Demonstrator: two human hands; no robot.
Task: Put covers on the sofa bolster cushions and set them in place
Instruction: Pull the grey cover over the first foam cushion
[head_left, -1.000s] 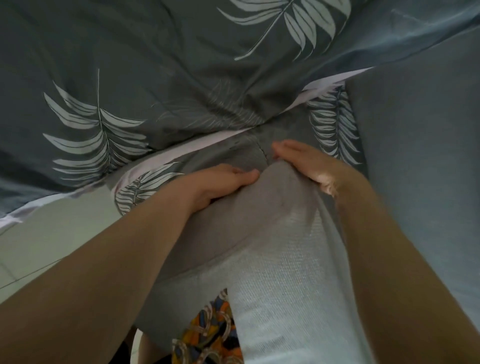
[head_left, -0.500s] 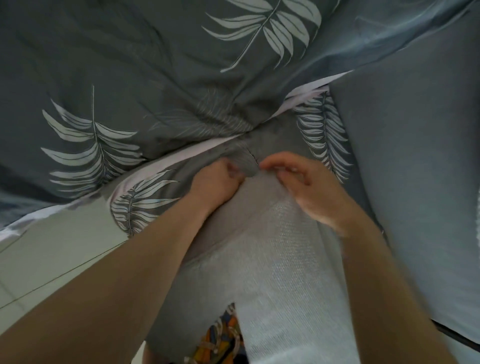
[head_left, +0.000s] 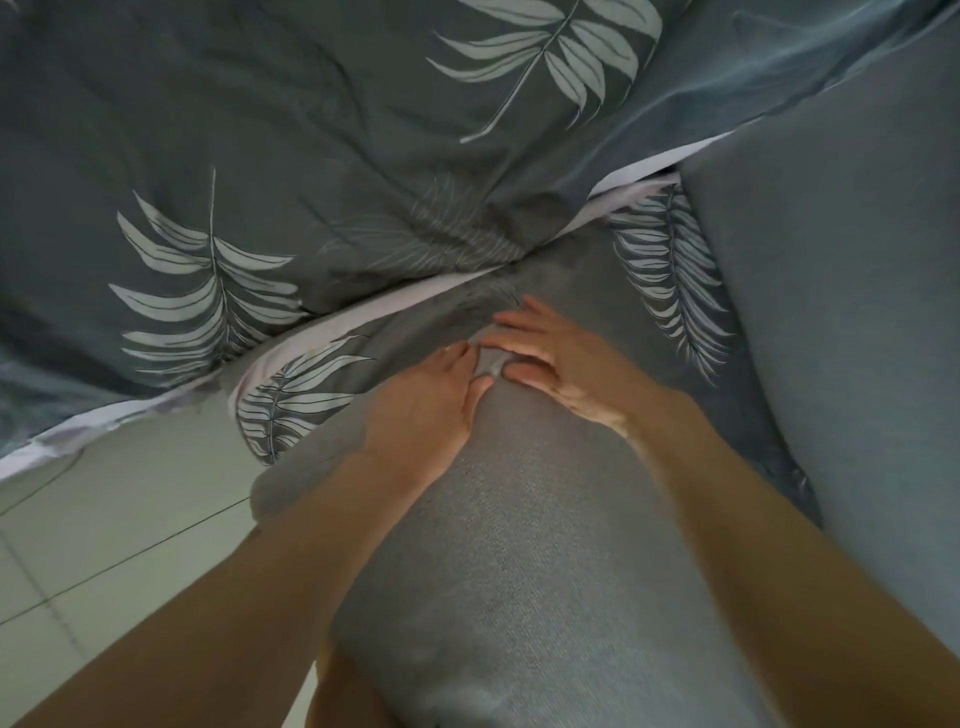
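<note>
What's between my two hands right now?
A small bunched fold of the grey bolster cover, between left hand and right hand, head view.

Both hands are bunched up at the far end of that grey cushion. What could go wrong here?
The left hand and right hand meet at a small fold of grey cover at the end of the bolster. That little grip might slip, or the fabric could strain if tugged hard. The leaf-print sheet lies right against that end, so an edge could get caught in with the cover.
</note>
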